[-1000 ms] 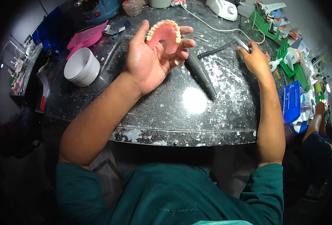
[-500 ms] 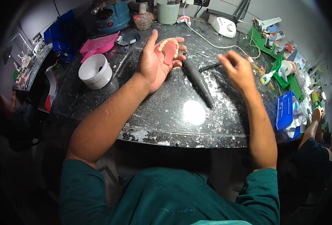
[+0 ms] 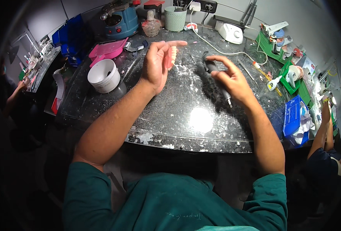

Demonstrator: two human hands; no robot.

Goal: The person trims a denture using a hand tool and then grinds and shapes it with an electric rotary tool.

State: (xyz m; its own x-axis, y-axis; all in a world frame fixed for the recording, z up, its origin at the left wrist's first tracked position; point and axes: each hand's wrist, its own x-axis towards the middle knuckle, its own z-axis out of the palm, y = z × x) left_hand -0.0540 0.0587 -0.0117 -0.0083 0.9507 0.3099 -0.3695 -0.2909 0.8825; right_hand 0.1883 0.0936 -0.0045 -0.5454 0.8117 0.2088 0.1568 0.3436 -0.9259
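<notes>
My left hand (image 3: pixel 155 65) holds a denture (image 3: pixel 168 59) with a pink base and cream teeth. It is turned edge-on, with its row of teeth facing right, and my index finger stretches out past it. Across from it, my right hand (image 3: pixel 235 82) has its thumb and fingers closed round a black rotary handpiece (image 3: pixel 223 91). The handpiece slants with its metal tip toward me, above the dark speckled tabletop (image 3: pixel 166 111). My fingers hide part of its upper body.
At left stand a white tub (image 3: pixel 104 77), a pink dustpan (image 3: pixel 108 49) and a blue machine (image 3: pixel 121 23). A white control box (image 3: pixel 230 32) and cable are at the back. Green bins (image 3: pixel 270 48) and a blue bin (image 3: pixel 292 115) line the right. Another person's arm (image 3: pixel 324 121) shows far right.
My right hand has moved onto the handpiece, which lay on the table, and gripped it, tilting its tip rightward. My left hand has turned the denture from face-on to edge-on.
</notes>
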